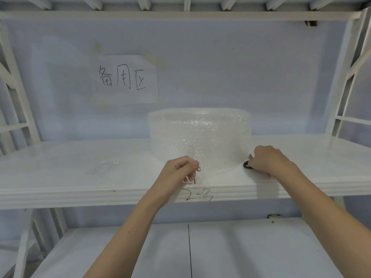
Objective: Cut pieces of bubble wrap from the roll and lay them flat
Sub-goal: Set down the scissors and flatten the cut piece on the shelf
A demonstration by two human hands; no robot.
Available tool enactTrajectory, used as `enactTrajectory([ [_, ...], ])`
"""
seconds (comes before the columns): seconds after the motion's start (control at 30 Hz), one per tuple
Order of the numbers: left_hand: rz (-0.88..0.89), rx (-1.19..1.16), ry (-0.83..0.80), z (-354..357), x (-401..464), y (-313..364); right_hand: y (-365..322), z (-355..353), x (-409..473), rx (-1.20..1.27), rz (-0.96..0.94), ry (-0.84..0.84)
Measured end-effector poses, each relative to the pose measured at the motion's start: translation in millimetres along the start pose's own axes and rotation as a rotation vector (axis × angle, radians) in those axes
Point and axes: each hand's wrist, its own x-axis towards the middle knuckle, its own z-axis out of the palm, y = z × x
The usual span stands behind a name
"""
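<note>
Item: bubble wrap roll, translucent white, standing on end on a white shelf, towards the back and roughly central, below and to the right of a taped paper notice with handwritten characters. A loose tail of wrap is drawn off the roll's front face and runs down to the shelf's front edge, just above a handwritten mark. Surface: small shiny bubbles, highly reflective, semi-transparent, so edges are hard to read against the white shelf. In front and to the left of the roll a small clear scrap is lying; whether it is a cut piece cannot be told. Left hand: fingers curled, pinching the tail's left edge in front of the roll. Right hand: fingers curled round dark-handled scissors at the roll's lower right corner; only a handle loop and a little blade are visible, and whether the blades are apart cannot be told. Step judged in hand: cutting the tail free. Handling advice: the tail is best kept taut by the left hand, the cut started at the right edge and run straight and parallel to the roll's axis, with the film fed deep into the blades so it is not folded or snagged. The roll, being light, is likely to be dragged or tipped if pulled hard.
</note>
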Motion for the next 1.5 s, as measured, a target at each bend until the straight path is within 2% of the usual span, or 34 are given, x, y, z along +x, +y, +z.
enactTrajectory([
  [0.13,-0.020,0.013,-0.005,-1,1,0,-5,15,-8,-0.188,-0.031,0.233],
  [0.23,-0.056,-0.053,0.017,-5,5,1,-16,12,-24,-0.001,-0.169,0.528],
  [0.3,-0.070,-0.129,0.034,-11,7,3,-29,8,-40,0.208,-0.282,0.577],
  [0.4,-0.055,-0.141,0.062,-22,9,8,-60,4,-64,0.592,-0.435,0.361],
  [0.47,-0.037,-0.144,0.096,-31,8,10,-81,9,-74,0.760,-0.521,0.194],
  [0.73,-0.009,-0.033,0.200,-68,-9,14,-137,36,-77,0.975,-0.612,-0.054],
  [0.93,0.053,0.012,0.289,-94,-16,11,-168,48,-68,1.218,-0.503,-0.244],
  [1.23,0.069,0.197,0.223,-121,-20,-4,-196,68,-55,1.555,-0.394,-0.502],
  [1.5,0.050,0.225,0.229,-128,-16,-16,-201,79,-55,1.553,-0.387,-0.600],
])
